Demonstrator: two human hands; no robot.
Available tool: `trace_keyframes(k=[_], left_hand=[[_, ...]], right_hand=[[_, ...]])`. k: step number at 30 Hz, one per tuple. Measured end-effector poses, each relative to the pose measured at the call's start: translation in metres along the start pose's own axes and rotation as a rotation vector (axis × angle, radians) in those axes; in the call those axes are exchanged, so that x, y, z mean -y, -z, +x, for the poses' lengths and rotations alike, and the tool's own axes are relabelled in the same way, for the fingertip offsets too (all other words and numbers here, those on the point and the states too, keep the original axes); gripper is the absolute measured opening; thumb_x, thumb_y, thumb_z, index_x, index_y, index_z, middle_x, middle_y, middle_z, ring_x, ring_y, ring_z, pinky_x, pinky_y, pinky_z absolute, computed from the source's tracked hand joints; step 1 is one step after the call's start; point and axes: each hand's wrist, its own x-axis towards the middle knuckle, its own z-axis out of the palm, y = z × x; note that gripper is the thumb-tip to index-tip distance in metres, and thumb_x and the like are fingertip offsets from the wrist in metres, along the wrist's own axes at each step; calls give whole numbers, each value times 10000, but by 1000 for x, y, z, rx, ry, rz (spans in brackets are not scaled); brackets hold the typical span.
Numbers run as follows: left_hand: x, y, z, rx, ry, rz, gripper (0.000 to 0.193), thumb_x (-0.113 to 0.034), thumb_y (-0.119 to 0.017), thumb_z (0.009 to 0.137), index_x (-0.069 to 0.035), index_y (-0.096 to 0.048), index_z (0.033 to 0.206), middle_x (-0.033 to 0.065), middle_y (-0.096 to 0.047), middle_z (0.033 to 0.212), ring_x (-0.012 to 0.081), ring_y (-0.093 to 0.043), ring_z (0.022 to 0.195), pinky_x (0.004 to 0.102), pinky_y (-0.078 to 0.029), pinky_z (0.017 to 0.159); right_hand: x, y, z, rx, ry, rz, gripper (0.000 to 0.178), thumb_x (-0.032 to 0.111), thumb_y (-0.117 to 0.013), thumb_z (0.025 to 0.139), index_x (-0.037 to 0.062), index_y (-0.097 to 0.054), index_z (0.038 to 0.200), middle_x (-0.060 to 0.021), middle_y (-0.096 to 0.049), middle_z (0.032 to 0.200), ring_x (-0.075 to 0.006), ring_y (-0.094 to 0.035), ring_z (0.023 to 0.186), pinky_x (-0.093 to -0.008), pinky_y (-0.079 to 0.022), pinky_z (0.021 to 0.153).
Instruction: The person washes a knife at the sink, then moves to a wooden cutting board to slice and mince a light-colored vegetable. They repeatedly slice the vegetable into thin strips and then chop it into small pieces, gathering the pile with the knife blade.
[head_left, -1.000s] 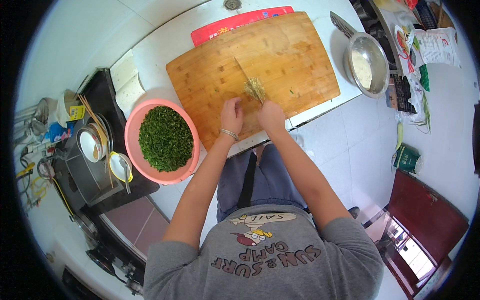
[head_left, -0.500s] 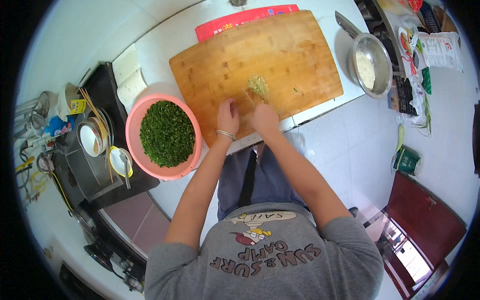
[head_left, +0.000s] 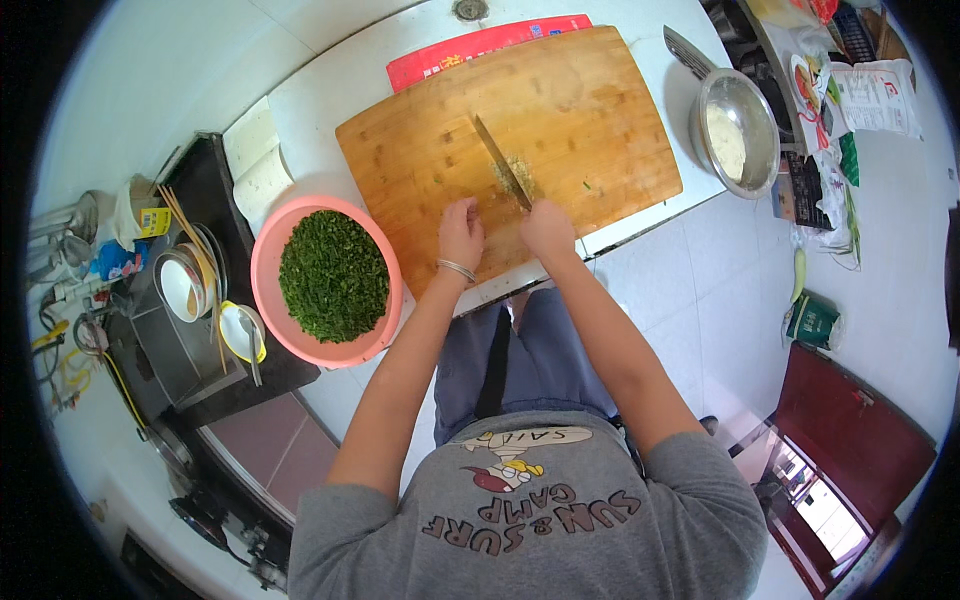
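On the wooden cutting board (head_left: 585, 120) lies a small heap of pale yellow minced bits (head_left: 528, 180), perhaps garlic or ginger. My right hand (head_left: 547, 228) grips a kitchen knife (head_left: 497, 157) by its handle, which my fingers hide. The blade points away and to the left, edge down over the mince, covering part of it. Left of the knife, above the board's near edge, is my left hand (head_left: 461, 232), its fingers loosely curled with nothing visible in them and a bangle at the wrist.
A pink basin (head_left: 262, 275) of chopped greens (head_left: 335, 275) stands left of the board. At the right are a steel bowl (head_left: 765, 135) with pale contents and another knife (head_left: 688, 50). A red flat box (head_left: 430, 65) sticks out behind the board. Bowls (head_left: 183, 285) and chopsticks sit far left.
The knife blade has turned from nearly edge-on to plainly visible across the mince. My right hand has shifted slightly right, and the gap between my hands has widened.
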Motion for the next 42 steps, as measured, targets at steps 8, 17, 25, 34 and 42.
trace_keyframes(k=[8, 17, 25, 34, 42], left_hand=[[-4, -6, 13, -22, -63, 16, 284, 56, -555, 783, -12, -543, 1059, 157, -577, 945, 276, -602, 847, 354, -504, 748], [4, -13, 12, -68, 31, 37, 229, 43, -545, 794, -2, -562, 1018, 171, -588, 900, 282, -600, 812, 362, -497, 721], [11, -10, 6, -59, 23, 113, 218, 23, -541, 815, -2, -566, 1031, 168, -604, 899, 286, -612, 812, 350, -505, 715], [-5, -10, 9, -37, -25, -36, 277, 44, -550, 770, -4, -546, 1043, 177, -564, 921, 309, -578, 805, 389, -485, 724], [-4, -12, 17, -15, -61, -10, 296, 60, -537, 754, -10, -540, 1042, 181, -552, 907, 340, -557, 830, 415, -464, 737]], right_hand=[[-7, 1, -1, -33, 16, 11, 287, 235, -579, 847, -42, -652, 834, -281, -640, 809, -433, -634, 794, -501, -508, 725], [16, 2, -19, 8, 128, 12, 238, 205, -563, 844, -18, -640, 811, -272, -634, 779, -427, -634, 791, -500, -508, 703], [0, -23, -10, -6, 112, -65, 223, 193, -534, 846, -10, -627, 836, -261, -641, 839, -421, -633, 819, -510, -501, 727], [-6, 0, 3, -42, 11, -17, 264, 223, -583, 838, -27, -662, 809, -274, -635, 784, -435, -631, 780, -502, -507, 706], [-1, -9, 10, -68, 83, 3, 244, 209, -592, 814, -25, -651, 776, -279, -630, 775, -434, -632, 769, -501, -508, 692]])
